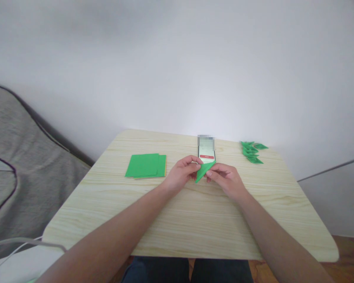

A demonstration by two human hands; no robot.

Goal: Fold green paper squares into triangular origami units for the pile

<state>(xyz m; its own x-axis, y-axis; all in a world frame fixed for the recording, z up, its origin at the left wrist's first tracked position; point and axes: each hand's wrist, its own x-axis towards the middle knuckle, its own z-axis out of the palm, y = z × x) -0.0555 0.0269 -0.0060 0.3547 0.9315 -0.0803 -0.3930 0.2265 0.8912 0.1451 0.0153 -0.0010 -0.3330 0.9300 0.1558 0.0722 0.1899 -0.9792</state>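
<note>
Between my two hands is a green folded piece of paper point(204, 171), creased to a narrow triangular shape and held just above the table. My left hand point(185, 169) pinches its left side with thumb and fingers. On the other side, my right hand point(225, 179) grips the right edge between thumb and forefinger. Behind the paper lies a phone point(207, 151) with a lit screen, its lower end partly covered by the paper. To the left rests a stack of green square paper sheets point(144, 165). Several folded green paper pieces point(250, 151) lie in a cluster at the back right.
The pale wood-grain table point(194, 224) has rounded corners and stands against a white wall point(177, 70). A grey cloth-covered object point(32, 188) is on the left, with a pale cable point(26, 239) near the table's front left corner. My legs are under the front edge.
</note>
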